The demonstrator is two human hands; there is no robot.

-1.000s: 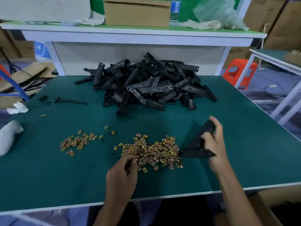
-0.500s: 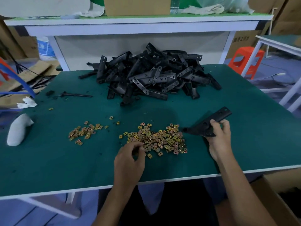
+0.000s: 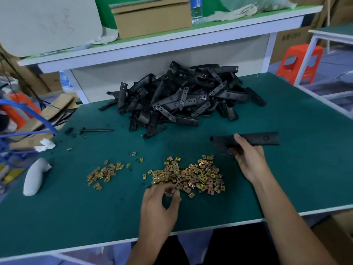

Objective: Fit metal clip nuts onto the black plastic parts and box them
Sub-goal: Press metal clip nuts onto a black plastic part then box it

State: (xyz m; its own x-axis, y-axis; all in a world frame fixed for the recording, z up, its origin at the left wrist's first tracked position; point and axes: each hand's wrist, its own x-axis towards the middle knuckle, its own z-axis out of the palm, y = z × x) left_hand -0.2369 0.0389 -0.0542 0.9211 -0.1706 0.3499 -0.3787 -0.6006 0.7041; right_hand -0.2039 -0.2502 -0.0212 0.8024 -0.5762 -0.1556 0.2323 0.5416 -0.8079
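A big heap of black plastic parts (image 3: 183, 98) lies at the back of the green table (image 3: 286, 178). In front of it spreads a pile of gold clip nuts (image 3: 193, 175), with a smaller scatter of clip nuts (image 3: 104, 174) to its left. My right hand (image 3: 248, 157) grips one long black plastic part (image 3: 256, 139) just above the table, right of the nuts. My left hand (image 3: 162, 205) is at the near edge of the big nut pile, fingertips pinching clip nuts there.
A white glove-like object (image 3: 34, 178) lies at the table's left edge, and a thin black rod (image 3: 97, 130) rests further back. A cardboard box (image 3: 150, 18) sits on the raised shelf. An orange stool (image 3: 299, 62) stands to the right, and a cardboard box corner (image 3: 338, 236) shows below the table's right front.
My right hand has turned the black part from tilted upright to nearly level and carried it back and rightward. My left hand stays at the nut pile's near edge.
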